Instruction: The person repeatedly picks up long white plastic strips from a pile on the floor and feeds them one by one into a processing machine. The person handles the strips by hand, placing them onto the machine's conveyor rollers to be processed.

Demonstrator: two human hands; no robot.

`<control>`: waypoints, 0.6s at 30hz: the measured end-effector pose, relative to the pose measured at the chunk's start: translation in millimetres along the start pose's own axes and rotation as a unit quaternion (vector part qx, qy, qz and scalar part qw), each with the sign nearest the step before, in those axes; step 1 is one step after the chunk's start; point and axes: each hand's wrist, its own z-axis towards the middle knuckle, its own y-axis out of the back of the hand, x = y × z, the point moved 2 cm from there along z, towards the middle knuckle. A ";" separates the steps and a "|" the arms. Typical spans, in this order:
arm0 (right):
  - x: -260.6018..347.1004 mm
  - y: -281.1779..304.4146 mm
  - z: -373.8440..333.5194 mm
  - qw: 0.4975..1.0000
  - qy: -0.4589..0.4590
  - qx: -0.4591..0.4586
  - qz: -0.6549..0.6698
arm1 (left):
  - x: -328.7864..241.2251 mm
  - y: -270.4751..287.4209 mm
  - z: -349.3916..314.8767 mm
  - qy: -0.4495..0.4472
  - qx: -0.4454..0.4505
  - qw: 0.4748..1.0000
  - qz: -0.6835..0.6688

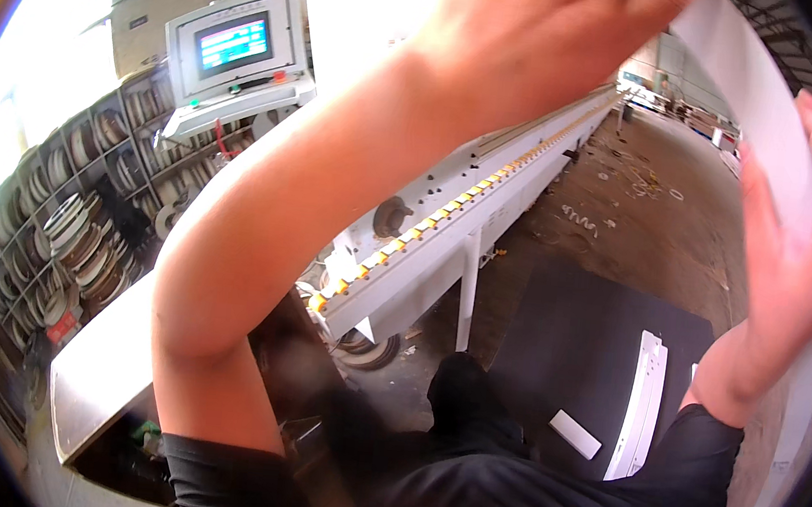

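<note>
A long white strip of board (pixel 745 76) is raised at the upper right, its upper end cut off by the frame. My right hand (pixel 801 206) grips it, thumb on one side and fingers on the other. Across the view reaches my left arm, and my left hand (pixel 551 34) is at the top edge beside the strip's upper part. The fingers of that hand lie outside the picture, so their hold does not show.
To the left stands a machine with a screen panel (pixel 234 42). Its long white conveyor rail (pixel 468 211) with yellow rollers runs away ahead. White strips (pixel 639 404) and a short white piece (pixel 575 434) lie on a dark board (pixel 563 335). Racks at far left hold rolls (pixel 79 235).
</note>
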 end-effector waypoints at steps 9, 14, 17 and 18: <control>91.8 -62.8 -106.7 0.954 0.024 0.194 0.229 | -44.0 117.9 -143.4 -0.017 0.261 0.965 -0.013; 84.2 -125.2 -224.8 0.931 0.004 0.262 0.253 | -64.8 221.8 -222.2 0.133 0.522 0.841 -0.043; 52.6 -191.7 -271.2 0.921 0.001 0.284 0.265 | -67.9 282.4 -258.2 0.212 0.603 0.768 -0.038; 40.0 -217.0 -288.5 0.923 -0.005 0.272 0.273 | -67.4 298.4 -267.4 0.229 0.613 0.755 -0.043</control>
